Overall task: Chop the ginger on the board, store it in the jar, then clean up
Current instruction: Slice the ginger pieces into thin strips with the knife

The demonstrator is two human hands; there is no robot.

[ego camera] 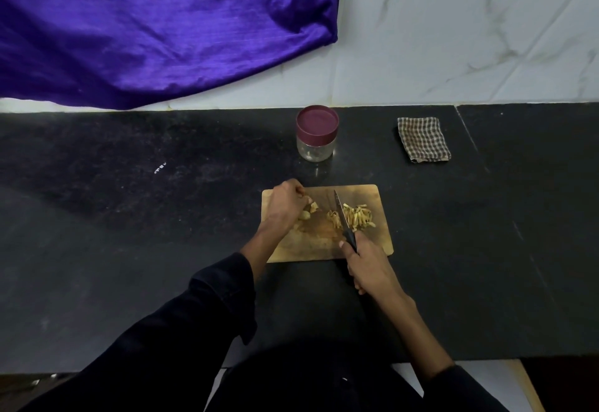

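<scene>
A wooden cutting board lies on the black counter. My left hand rests at the board's left side, its fingers curled round uncut ginger pieces. My right hand grips the black handle of a knife. The blade points away from me and lies across the board, beside a pile of chopped ginger strips on the right half. Behind the board stands a clear glass jar, closed with a maroon lid.
A folded checked cloth lies at the back right of the black counter. A purple fabric hangs over the white tiled wall at the back left. The counter's front edge runs near my body.
</scene>
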